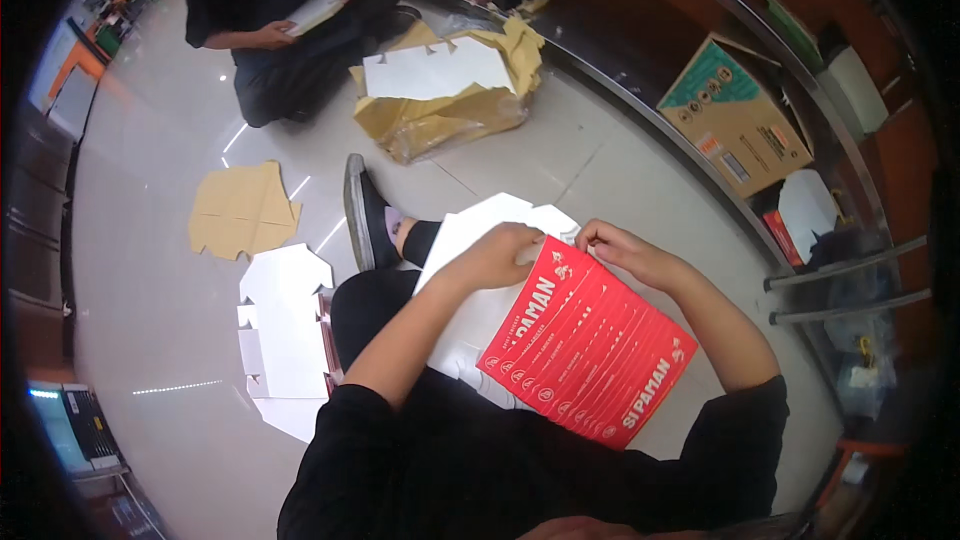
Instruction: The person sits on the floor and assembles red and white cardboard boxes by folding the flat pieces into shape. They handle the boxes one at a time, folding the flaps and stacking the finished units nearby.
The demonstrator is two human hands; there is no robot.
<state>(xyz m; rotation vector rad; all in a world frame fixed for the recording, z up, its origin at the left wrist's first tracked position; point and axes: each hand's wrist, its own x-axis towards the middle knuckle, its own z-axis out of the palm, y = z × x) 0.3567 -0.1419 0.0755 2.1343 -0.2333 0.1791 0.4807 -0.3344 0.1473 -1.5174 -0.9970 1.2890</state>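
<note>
A fanned stack of red printed cardboard box blanks lies tilted over my lap, with white lettering and small drawings on it. My left hand is closed at the upper left corner of the stack, its thumb by the edge and its fingertips partly hidden. At the top edge, my right hand has its fingers curled in a pinch on the blanks. Beneath my left hand and the red stack lie white flat box blanks with cut-out flaps, partly covered by my forearm.
A white pile of blanks and a brown cardboard piece lie on the floor at left. Ahead sits an open brown-paper bundle. Another person sits beyond, holding a flat sheet. A cardboard carton stands on the right shelf.
</note>
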